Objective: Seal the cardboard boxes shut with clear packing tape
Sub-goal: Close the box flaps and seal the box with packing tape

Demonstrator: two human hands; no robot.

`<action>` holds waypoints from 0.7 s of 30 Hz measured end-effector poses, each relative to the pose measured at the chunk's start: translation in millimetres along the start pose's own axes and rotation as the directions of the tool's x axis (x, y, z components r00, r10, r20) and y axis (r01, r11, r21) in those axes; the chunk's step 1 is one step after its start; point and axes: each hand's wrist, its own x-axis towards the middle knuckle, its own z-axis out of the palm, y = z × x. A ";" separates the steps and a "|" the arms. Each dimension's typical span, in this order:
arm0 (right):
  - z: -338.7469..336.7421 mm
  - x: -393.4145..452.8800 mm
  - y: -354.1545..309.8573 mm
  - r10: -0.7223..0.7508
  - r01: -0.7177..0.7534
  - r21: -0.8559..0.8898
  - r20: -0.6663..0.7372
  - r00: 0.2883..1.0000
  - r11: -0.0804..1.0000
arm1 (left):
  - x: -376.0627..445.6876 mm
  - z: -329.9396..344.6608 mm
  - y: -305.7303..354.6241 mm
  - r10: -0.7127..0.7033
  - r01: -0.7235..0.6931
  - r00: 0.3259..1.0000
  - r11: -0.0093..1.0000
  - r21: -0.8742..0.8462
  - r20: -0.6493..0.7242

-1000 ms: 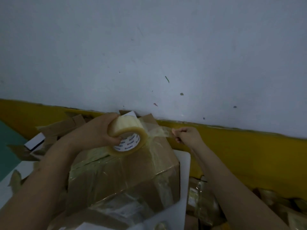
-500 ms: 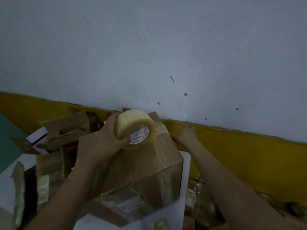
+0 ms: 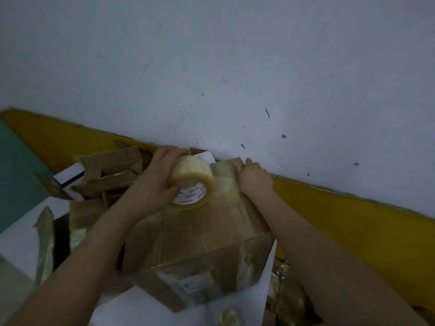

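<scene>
A white surface (image 3: 146, 309) is being shown at the near edge of the view, and a cardboard box (image 3: 195, 241) is being carried on it, one corner pointing toward the camera. Clear tape is being seen glinting over the box's near faces and across its top. Along the near right edge of the white surface, crumpled clear wrapping (image 3: 282, 283) is being glimpsed.

On the far part of the box's top, a roll of clear packing tape (image 3: 191, 182) is being gripped by the left hand (image 3: 153, 182): the fingers are being curled over the roll's far side and the thumb is being pressed against its near rim, beside the white printed core. A short run of tape is being stretched from the roll toward the right, lying on the box's top. The right hand (image 3: 255, 178) is being held at the box's far right corner, fingers bent down over the far edge onto the tape there; whether the tape end is being pinched cannot be told.

To the left, loose cardboard pieces (image 3: 110, 170) are being piled by the far left edge, touching one another. Beyond everything, a yellow band (image 3: 353, 222) and a pale wall (image 3: 211, 67) are being seen.
</scene>
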 end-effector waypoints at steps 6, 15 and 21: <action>1.9 4.2 1.0 -0.008 0.009 -0.045 0.012 1.000 0.999 | -61.2 -86.1 -73.9 0.044 -0.134 0.983 0.831 0.539 0.177; -11.0 -7.3 -9.0 -0.104 0.109 -0.129 0.043 0.994 0.986 | -98.6 -30.5 -121.4 -0.158 -0.118 0.950 0.618 0.778 0.269; 12.8 -15.6 -31.2 -0.145 0.121 -0.256 -0.074 0.987 0.959 | -108.0 -14.2 -108.1 -0.298 0.023 0.938 0.569 0.822 0.180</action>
